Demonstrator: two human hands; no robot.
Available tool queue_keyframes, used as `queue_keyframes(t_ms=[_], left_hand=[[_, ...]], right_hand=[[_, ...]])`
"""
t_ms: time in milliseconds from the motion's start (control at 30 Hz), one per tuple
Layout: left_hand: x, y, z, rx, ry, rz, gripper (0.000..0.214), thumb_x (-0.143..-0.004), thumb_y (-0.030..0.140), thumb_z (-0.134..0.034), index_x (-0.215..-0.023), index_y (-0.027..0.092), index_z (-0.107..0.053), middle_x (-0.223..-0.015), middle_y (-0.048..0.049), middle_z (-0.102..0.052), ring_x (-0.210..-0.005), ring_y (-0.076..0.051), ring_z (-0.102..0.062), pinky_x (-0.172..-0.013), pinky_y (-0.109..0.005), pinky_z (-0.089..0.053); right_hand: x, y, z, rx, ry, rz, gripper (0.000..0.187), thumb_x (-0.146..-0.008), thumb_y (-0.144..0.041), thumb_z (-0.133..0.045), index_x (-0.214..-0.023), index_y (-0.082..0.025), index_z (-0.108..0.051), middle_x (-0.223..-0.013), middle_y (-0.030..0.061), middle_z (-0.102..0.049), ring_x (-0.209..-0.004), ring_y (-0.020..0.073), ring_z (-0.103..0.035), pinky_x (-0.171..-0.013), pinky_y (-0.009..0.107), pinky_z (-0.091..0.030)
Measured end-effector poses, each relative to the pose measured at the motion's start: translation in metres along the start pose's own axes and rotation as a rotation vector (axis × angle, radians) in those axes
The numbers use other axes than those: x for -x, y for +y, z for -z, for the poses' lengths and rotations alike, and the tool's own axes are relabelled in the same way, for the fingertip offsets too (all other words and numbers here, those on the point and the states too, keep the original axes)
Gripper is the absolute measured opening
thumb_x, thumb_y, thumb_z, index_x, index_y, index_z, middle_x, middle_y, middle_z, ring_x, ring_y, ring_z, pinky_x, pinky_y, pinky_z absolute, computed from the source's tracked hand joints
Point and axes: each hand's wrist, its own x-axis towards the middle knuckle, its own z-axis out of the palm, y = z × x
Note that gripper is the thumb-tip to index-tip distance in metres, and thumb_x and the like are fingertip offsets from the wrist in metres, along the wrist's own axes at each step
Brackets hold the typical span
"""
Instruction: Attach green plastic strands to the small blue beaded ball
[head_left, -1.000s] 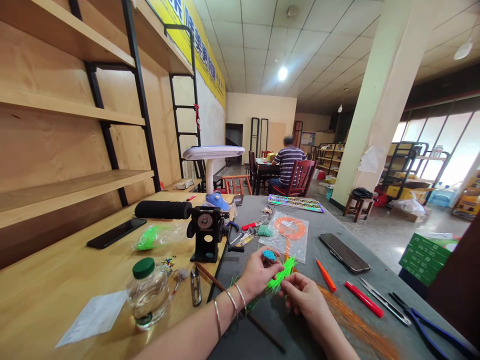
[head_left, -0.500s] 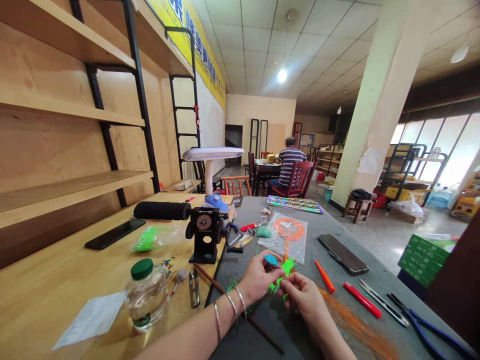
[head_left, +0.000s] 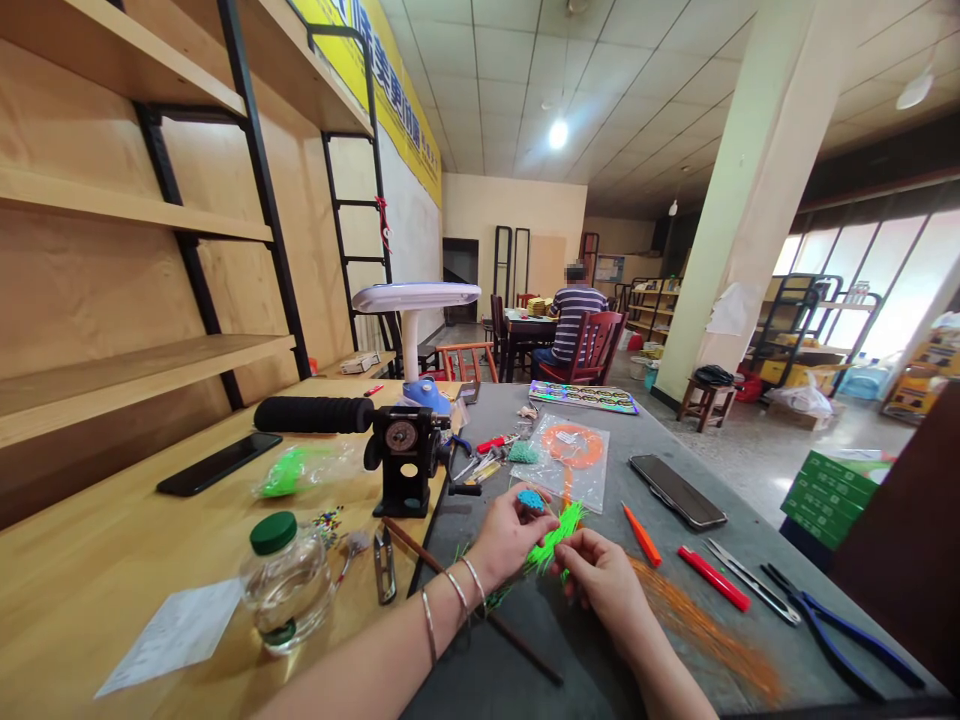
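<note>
My left hand (head_left: 501, 542), with silver bangles on its wrist, is closed on a bunch of bright green strands (head_left: 559, 537). A small blue textured piece (head_left: 532, 499) sits at its curled fingers; whether it is gripped or worn I cannot tell. Thumb and fingertips of my right hand (head_left: 604, 575) are pinched together at the right edge of the green bunch, and what lies between them is too small to make out. Orange strands (head_left: 705, 630) are spread on the grey tabletop beside my right hand. Under my left wrist runs a thin brown stick (head_left: 525, 648).
Left stand a black hand-crank winder (head_left: 403, 470), a green-capped jar (head_left: 285, 590), thread snips (head_left: 385, 565) and a phone (head_left: 219, 464). Right lie an orange pen-like tool (head_left: 641, 535), a red marker (head_left: 714, 578), tweezers (head_left: 754, 582), pliers (head_left: 840, 630) and another phone (head_left: 677, 491). A person (head_left: 576, 322) sits farther back.
The view has shifted slightly, so the table and its things sit a little farther left and higher. Both hands keep their places at the green bunch; my right fingers have moved only slightly.
</note>
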Motion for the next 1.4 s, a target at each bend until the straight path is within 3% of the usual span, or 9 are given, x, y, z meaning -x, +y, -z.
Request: queue_keyframes(t_ms=[333, 567, 733, 933, 1067, 1200, 1300, 1400], left_hand=[[0.003, -0.003, -0.002, -0.037, -0.019, 0.006, 0.033, -0.063, 0.030, -0.075, -0.085, 0.014, -0.056, -0.067, 0.0003, -0.062, -0.054, -0.010, -0.053, -0.055, -0.024, -0.044], [0.002, -0.002, -0.002, -0.080, -0.030, -0.001, 0.033, -0.064, 0.031, -0.075, -0.085, 0.014, -0.057, -0.068, 0.0001, -0.060, -0.056, -0.011, -0.052, -0.055, -0.024, -0.043], [0.005, 0.003, -0.001, -0.154, -0.195, 0.008, 0.026, -0.065, 0.027, -0.074, -0.082, 0.014, -0.059, -0.064, 0.0027, -0.055, -0.056, -0.010, -0.048, -0.054, -0.022, -0.039], [0.010, 0.009, -0.001, -0.289, -0.385, -0.003, 0.021, -0.063, 0.017, -0.070, -0.083, 0.012, -0.064, -0.071, 0.0009, -0.060, -0.061, -0.010, -0.048, -0.060, -0.022, -0.038], [0.013, 0.012, -0.001, -0.346, -0.433, -0.024, 0.023, -0.062, 0.015, -0.069, -0.085, 0.014, -0.066, -0.075, 0.0004, -0.063, -0.065, -0.012, -0.052, -0.063, -0.022, -0.041], [0.016, 0.015, 0.000, -0.414, -0.484, -0.038, 0.019, -0.065, 0.014, -0.065, -0.083, 0.016, -0.068, -0.070, 0.0008, -0.064, -0.063, -0.012, -0.053, -0.062, -0.022, -0.041], [0.015, 0.018, 0.001, -0.378, -0.440, -0.062, 0.014, -0.067, 0.017, -0.065, -0.081, 0.015, -0.068, -0.070, -0.0009, -0.065, -0.063, -0.012, -0.054, -0.063, -0.022, -0.042], [0.013, 0.019, -0.002, -0.257, -0.255, -0.065, 0.017, -0.071, 0.025, -0.066, -0.084, 0.014, -0.066, -0.068, -0.0010, -0.063, -0.058, -0.011, -0.051, -0.058, -0.022, -0.041]], right_hand=[[-0.001, -0.001, 0.001, -0.022, 0.016, 0.004, 0.030, -0.061, -0.045, -0.069, -0.065, -0.016, -0.062, -0.058, 0.0014, -0.068, -0.038, 0.0085, -0.050, -0.033, 0.017, -0.030], [0.002, -0.005, 0.004, -0.047, 0.063, 0.003, 0.039, -0.059, -0.049, -0.070, -0.079, -0.016, -0.066, -0.067, 0.0037, -0.070, -0.045, 0.0123, -0.056, -0.034, 0.019, -0.037], [-0.003, -0.015, 0.013, -0.019, 0.191, 0.057, 0.041, -0.060, -0.054, -0.069, -0.080, -0.018, -0.067, -0.064, 0.0017, -0.065, -0.059, 0.0179, -0.060, -0.038, 0.021, -0.040], [-0.009, -0.038, 0.016, -0.057, 0.053, 0.045, 0.040, -0.064, -0.055, -0.070, -0.074, -0.017, -0.069, -0.072, 0.0022, -0.068, -0.064, 0.0149, -0.061, -0.054, 0.022, -0.045], [-0.013, -0.042, 0.010, -0.143, -0.010, 0.025, 0.038, -0.062, -0.051, -0.075, -0.073, -0.015, -0.068, -0.069, 0.0011, -0.067, -0.052, 0.0097, -0.054, -0.049, 0.021, -0.041], [-0.013, -0.036, 0.008, -0.176, 0.019, 0.019, 0.034, -0.059, -0.047, -0.078, -0.067, -0.015, -0.067, -0.067, 0.0007, -0.068, -0.052, 0.0100, -0.054, -0.049, 0.021, -0.041], [-0.009, -0.030, 0.008, -0.245, 0.098, 0.029, 0.035, -0.058, -0.048, -0.078, -0.067, -0.016, -0.068, -0.069, 0.0008, -0.067, -0.059, 0.0121, -0.057, -0.054, 0.021, -0.044], [0.000, -0.025, 0.003, -0.417, 0.198, 0.037, 0.035, -0.057, -0.047, -0.080, -0.072, -0.017, -0.071, -0.076, 0.0023, -0.069, -0.071, 0.0153, -0.061, -0.063, 0.023, -0.048]])
